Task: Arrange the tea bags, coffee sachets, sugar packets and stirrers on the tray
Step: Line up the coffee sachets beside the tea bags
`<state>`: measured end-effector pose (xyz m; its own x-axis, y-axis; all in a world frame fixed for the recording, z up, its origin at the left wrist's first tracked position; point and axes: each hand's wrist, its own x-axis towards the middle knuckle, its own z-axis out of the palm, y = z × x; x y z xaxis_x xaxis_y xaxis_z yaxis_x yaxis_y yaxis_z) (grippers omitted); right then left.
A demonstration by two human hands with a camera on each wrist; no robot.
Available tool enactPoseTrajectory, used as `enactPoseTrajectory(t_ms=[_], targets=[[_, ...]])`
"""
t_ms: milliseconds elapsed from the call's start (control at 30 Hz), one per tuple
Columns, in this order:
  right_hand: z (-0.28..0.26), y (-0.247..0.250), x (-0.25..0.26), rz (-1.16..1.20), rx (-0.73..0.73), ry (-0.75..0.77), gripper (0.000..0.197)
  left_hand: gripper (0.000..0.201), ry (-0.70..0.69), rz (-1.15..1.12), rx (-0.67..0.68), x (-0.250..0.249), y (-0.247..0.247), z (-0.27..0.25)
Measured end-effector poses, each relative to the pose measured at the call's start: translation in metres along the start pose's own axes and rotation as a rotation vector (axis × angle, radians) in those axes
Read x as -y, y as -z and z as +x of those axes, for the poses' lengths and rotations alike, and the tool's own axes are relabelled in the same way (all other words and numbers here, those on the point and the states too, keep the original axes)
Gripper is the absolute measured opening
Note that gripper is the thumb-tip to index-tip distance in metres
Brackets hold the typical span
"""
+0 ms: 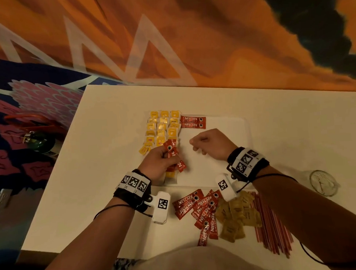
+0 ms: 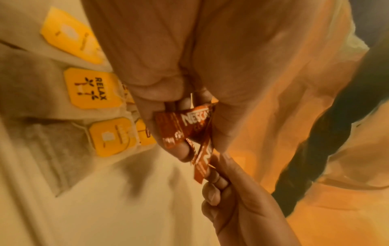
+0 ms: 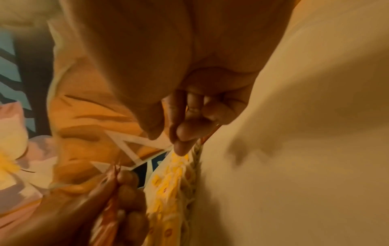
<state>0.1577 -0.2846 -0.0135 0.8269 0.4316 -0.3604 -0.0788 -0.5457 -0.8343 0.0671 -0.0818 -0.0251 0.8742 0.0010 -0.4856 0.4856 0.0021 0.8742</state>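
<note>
A white tray (image 1: 243, 131) lies on the white table. Tea bags (image 1: 162, 127) with yellow tags fill its left side in rows, and two red coffee sachets (image 1: 193, 122) lie side by side at its far edge. My left hand (image 1: 164, 156) hovers over the tray's near left part and grips a bunch of red coffee sachets (image 1: 173, 153), also seen as sachets (image 2: 185, 123) in the left wrist view. My right hand (image 1: 194, 145) hangs over the middle of the tray, just right of that bunch, fingers curled, with nothing seen in it.
Near the table's front edge lie loose coffee sachets (image 1: 201, 208), brown sugar packets (image 1: 237, 214) and red stirrers (image 1: 270, 223). A glass (image 1: 323, 183) stands at the right. The table's left edge drops to a patterned floor with a green object (image 1: 39, 142).
</note>
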Motion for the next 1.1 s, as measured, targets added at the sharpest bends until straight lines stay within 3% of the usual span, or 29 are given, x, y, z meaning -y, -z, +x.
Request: enactPoseTrajectory(t_ms=[300,600,800,900,1100], targets=[[-0.029,-0.028,-0.006,0.081,0.176,0.059,0.015,0.031,-0.083,0.001,-0.074,0.004,-0.003,-0.002],[-0.031,-0.017,-0.012,0.165,0.059,0.016,0.012,0.025,-0.052,-0.099,-0.154,0.005,0.002,0.003],[-0.027,-0.008,-0.007,0.35,-0.039,0.001,0.007,0.014,-0.026,0.129,-0.058,0.003,-0.009,-0.007],[-0.027,-0.01,-0.001,0.362,-0.039,0.016,0.014,0.016,-0.043,0.214,-0.013,0.006,-0.018,-0.009],[-0.028,-0.015,0.002,0.296,0.004,0.036,0.01,0.021,-0.074,0.205,-0.032,0.003,-0.028,-0.011]])
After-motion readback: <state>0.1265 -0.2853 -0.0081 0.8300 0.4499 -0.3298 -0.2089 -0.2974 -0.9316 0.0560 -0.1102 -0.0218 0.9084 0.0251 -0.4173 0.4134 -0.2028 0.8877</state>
